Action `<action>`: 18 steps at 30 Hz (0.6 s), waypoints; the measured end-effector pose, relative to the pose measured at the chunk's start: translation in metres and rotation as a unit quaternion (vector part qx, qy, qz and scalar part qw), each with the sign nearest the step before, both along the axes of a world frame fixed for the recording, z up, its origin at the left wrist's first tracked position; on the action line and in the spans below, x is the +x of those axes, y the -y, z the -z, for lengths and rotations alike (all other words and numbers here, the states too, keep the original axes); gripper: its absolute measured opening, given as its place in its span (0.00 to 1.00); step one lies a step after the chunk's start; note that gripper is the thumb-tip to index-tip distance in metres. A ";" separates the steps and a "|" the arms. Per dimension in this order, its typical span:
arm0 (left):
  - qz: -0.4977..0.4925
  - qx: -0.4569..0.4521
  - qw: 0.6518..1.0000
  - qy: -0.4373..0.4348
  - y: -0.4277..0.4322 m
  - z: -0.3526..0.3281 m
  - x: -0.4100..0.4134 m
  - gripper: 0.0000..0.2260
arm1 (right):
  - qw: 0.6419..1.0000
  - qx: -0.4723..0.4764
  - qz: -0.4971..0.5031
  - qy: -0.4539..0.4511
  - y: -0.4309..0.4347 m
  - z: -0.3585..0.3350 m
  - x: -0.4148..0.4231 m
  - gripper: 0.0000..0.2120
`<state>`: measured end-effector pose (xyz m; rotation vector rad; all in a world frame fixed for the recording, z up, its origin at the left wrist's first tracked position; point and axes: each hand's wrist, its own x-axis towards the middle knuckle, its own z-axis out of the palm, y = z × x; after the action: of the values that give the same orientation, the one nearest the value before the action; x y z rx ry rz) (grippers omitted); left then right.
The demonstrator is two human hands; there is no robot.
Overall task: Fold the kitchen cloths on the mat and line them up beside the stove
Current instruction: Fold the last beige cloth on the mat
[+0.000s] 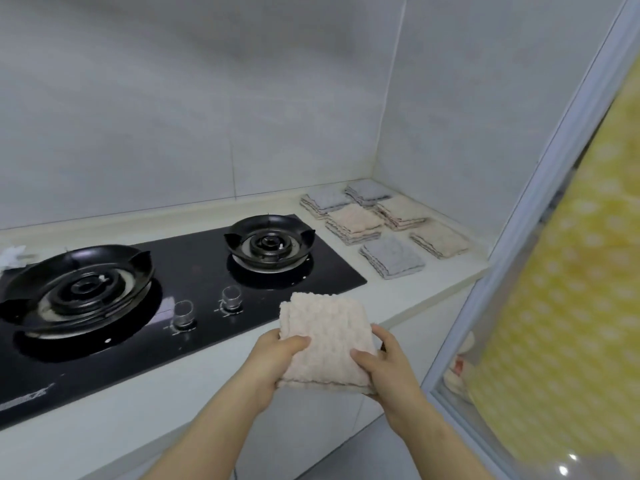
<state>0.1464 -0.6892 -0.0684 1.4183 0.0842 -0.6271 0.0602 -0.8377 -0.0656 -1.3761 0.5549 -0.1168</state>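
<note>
A black glass stove (194,268) with two round burners and two clear knobs (183,313) is occupying the pale counter (398,299). To its right, six folded cloths (355,221), grey and beige, are lying in two rows toward the wall corner. A yellow dotted sheet (571,271) is hanging behind the framed panel at right. The left hand (277,362) and right hand (388,367) are gripping a folded pink cloth (325,337), square and waffle-textured, above the counter's front edge, thumbs on top.
</note>
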 end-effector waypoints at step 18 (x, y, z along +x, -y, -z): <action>0.075 -0.016 0.997 -0.017 0.325 0.007 0.228 0.11 | 0.992 -0.095 0.080 0.007 0.321 0.001 0.214 0.20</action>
<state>0.3745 -1.0144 -0.0758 1.3923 -0.0043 -0.7734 0.2746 -1.1584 -0.0663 -1.5136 0.6550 -0.3153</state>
